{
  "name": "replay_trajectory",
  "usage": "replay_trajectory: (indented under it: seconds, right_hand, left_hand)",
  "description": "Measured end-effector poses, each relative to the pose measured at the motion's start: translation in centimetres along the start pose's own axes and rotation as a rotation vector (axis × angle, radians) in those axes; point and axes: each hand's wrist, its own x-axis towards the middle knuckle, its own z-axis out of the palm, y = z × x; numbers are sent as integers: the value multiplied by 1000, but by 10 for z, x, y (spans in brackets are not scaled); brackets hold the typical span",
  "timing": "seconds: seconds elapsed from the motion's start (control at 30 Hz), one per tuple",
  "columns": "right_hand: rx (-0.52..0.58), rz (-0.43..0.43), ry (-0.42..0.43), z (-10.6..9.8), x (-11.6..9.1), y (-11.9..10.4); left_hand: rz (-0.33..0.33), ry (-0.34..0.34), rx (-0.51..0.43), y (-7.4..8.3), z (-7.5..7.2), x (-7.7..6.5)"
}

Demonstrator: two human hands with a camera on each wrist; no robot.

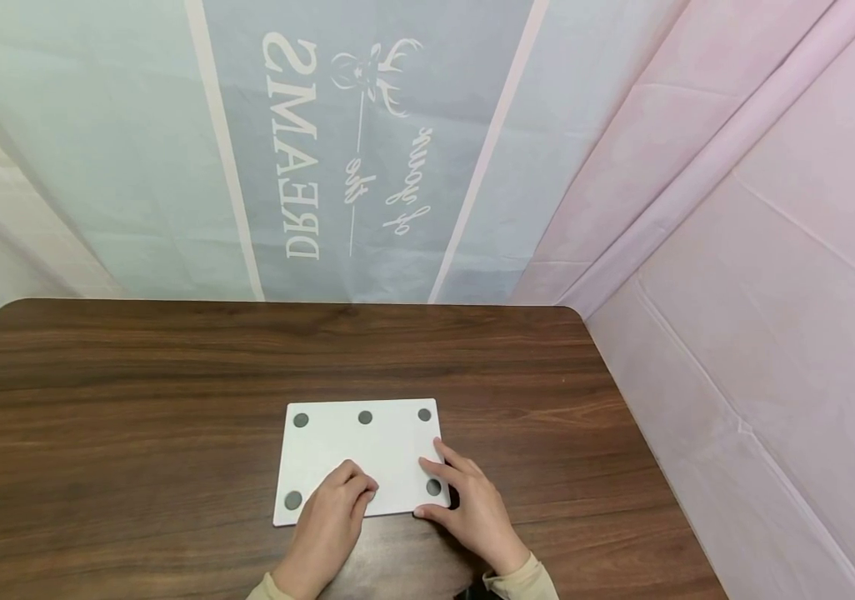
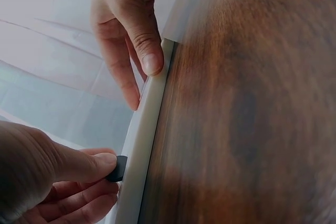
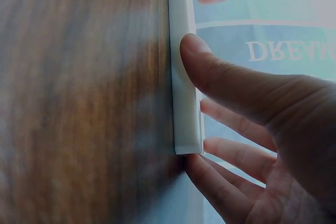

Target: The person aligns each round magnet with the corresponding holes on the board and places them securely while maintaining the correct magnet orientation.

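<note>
A white rectangular board [image 1: 352,442] lies on the brown wooden table, with dark grey round discs [image 1: 365,417] along its far edge and at its near corners. Above the near edge, about the middle, my left hand [image 1: 332,510] is bent down over the board. Between its thumb and index finger it pinches a small dark disc [image 2: 120,168], right at the board's surface. My right hand [image 1: 476,504] grips the near right corner: the thumb [image 3: 197,45] presses the front edge, and the other fingers spread over the top and the right side.
The wooden table [image 1: 135,400] has rounded far corners. Behind it hangs a pale blue-grey cloth [image 1: 375,167] with mirrored white lettering and a deer drawing. A pinkish white cloth [image 1: 772,333] borders the right side.
</note>
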Motion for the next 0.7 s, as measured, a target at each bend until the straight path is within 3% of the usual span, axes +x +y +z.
replay_trajectory:
  seconds: [0.7]
  right_hand:
    - [-5, -14, 5, 0, -1, 0]
  left_hand:
    - [17, 4, 40, -2, 0, 0]
